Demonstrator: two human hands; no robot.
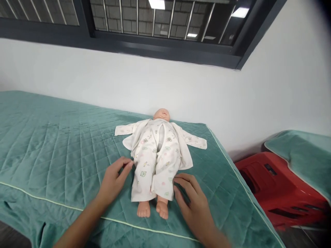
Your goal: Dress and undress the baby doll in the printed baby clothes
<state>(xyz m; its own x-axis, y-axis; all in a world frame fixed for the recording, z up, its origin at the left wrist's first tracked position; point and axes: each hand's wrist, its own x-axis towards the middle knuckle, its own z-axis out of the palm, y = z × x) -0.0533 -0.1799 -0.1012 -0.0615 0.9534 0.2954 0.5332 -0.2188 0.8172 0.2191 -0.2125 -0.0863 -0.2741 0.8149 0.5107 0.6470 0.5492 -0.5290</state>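
Observation:
A baby doll (162, 114) lies on its back, head by the wall and bare feet (143, 209) towards me. It wears white printed trousers (165, 162), and a white open-fronted top (186, 163) spreads out beneath it with both sleeves stretched sideways. Grey fabric shows through a slit at the trousers' crotch. My left hand (115, 179) has thumb and forefinger brought together at the outer edge of the left-side trouser leg, seemingly pinching it. Against the other leg's outer edge, my right hand (192, 199) rests its fingertips, with thumb and fingers apart.
A green quilted cover (72, 151) lies over the bed under the doll. Behind it rises a white wall (103, 79) with a dark-framed barred window (160, 48). To the right of the bed stands a red plastic chair (279, 186), partly draped with green cloth (305, 155).

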